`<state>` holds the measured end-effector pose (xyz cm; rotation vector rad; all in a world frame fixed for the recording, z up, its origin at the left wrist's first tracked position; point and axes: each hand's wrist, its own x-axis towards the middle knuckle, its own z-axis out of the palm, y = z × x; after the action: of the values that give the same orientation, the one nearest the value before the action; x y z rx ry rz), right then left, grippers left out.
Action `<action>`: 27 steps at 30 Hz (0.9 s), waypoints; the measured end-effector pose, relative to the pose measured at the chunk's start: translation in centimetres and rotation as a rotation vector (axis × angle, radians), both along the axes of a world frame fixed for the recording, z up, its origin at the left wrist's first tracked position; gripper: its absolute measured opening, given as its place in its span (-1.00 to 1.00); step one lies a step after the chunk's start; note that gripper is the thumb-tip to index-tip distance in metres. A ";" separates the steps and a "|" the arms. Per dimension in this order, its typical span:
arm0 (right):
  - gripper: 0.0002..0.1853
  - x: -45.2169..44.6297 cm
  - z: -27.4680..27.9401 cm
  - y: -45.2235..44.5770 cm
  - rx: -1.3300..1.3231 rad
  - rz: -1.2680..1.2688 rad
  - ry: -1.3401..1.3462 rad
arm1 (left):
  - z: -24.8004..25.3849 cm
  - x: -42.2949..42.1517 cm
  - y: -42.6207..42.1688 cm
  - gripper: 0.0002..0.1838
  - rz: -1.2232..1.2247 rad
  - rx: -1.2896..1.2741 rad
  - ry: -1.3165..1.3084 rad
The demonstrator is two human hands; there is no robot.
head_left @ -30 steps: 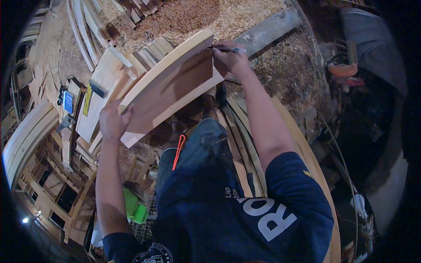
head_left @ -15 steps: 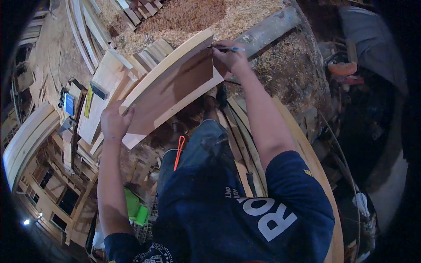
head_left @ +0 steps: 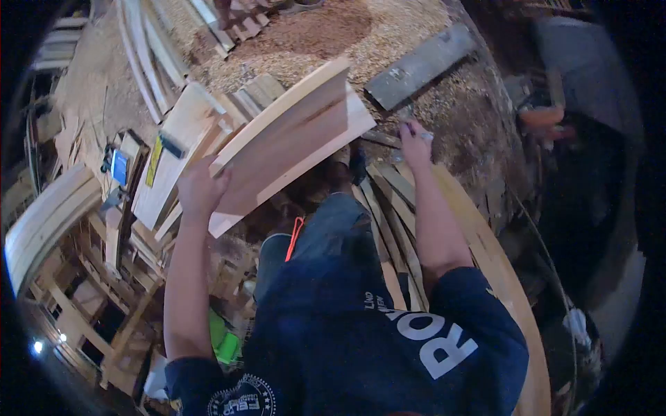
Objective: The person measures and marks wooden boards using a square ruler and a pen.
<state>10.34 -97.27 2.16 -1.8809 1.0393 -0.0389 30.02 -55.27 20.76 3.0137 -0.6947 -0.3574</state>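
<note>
My left hand [head_left: 201, 186] is closed around the near end of a curved wooden strip [head_left: 291, 97], thumb on its inner side. The strip rests on edge along a pale flat board [head_left: 267, 182], which lies tilted in front of my knees. To the right, apart from the board's far end, my right hand [head_left: 415, 147] is closed on a slim pen [head_left: 425, 136], slightly blurred.
A grey plank [head_left: 420, 66] lies on wood shavings beyond my right hand. Left of the board are a yellow-marked tool [head_left: 153, 161] and a blue-faced item [head_left: 119, 168]. Curved timbers [head_left: 52, 208] are stacked at far left; a long curved timber [head_left: 499, 256] runs along my right.
My right hand has left the far end of the curved strip and moved right and toward me with the pen. My left hand keeps its grip; the view has shifted slightly.
</note>
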 end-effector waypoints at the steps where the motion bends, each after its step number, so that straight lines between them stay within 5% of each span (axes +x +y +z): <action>1: -0.74 -2.7 -2.4 -0.7 -0.065 0.120 0.036 | 0.1 -0.1 -0.1 -0.49 -0.023 -0.011 -0.030; 6: -0.70 -14.5 -13.4 -2.0 -0.039 0.446 0.424 | 1.3 -0.3 -0.5 -0.54 0.058 0.025 0.072; 7: -0.71 -15.0 -10.9 -1.8 -0.042 0.494 0.461 | 0.9 -0.4 -0.1 -0.56 0.049 -0.004 0.074; 9: -0.75 -14.5 -6.7 0.3 0.578 0.110 0.360 | 0.3 -0.3 0.7 -0.52 0.069 -0.012 0.093; 13: -0.77 -9.5 -1.2 2.4 0.320 0.503 0.430 | -0.1 -0.5 1.6 -0.70 0.039 -0.204 0.017; 15: -0.78 -7.1 -1.7 1.2 0.172 0.780 0.374 | 0.4 -0.1 1.3 -0.73 0.131 -0.176 0.186; 16: -0.80 -3.7 5.9 6.0 -0.057 0.748 0.351 | 0.5 -0.2 1.4 -0.74 0.162 -0.206 0.227; 19: -0.83 0.6 7.8 5.4 -0.053 0.763 0.114 | 2.1 -0.2 2.5 -0.71 0.137 -0.323 0.277; 21: -0.84 3.9 13.7 8.2 -0.302 0.820 -0.024 | 0.0 -0.2 2.6 -0.73 0.156 -0.378 0.276; 25: -0.82 9.1 20.9 12.5 -0.571 0.864 0.084 | 0.1 0.3 2.8 -0.71 0.353 -0.546 0.435; 27: -0.78 10.9 23.2 15.7 -0.522 0.789 0.137 | 0.7 0.0 3.9 -0.72 0.168 -0.507 0.355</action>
<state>21.24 -81.55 25.40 -2.6881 0.3144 0.3070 30.04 -51.40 21.50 2.4209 -0.4185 -0.5855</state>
